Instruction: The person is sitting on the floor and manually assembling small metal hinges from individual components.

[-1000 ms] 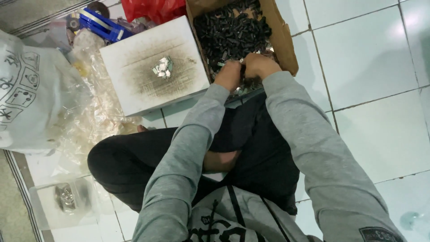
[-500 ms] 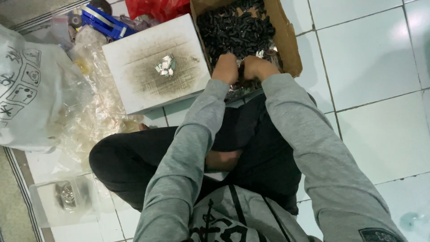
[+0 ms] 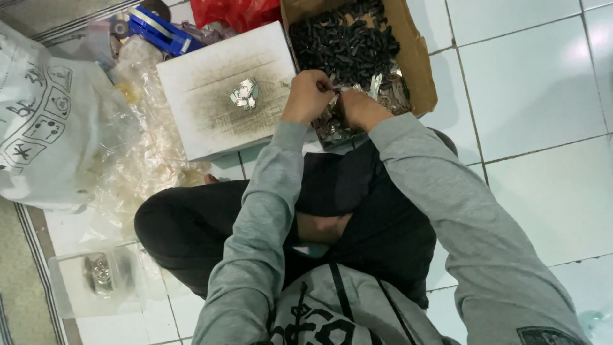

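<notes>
I sit cross-legged on a white tiled floor in grey sleeves. My left hand and my right hand meet at the near edge of an open cardboard box filled with small black parts. Both hands pinch a small piece between the fingertips; what it is stays too small to tell. Shiny silver pieces lie in the box's near end, under the hands. A white box with a dirty top stands to the left, and a few silver pieces rest on it.
A large white plastic bag and crumpled clear plastic lie at the left. A blue tape dispenser and a red bag sit beyond the white box. A clear tub with metal bits stands by my left knee.
Both hands have shifted slightly left along the box's near edge and stay together, working a small piece.
</notes>
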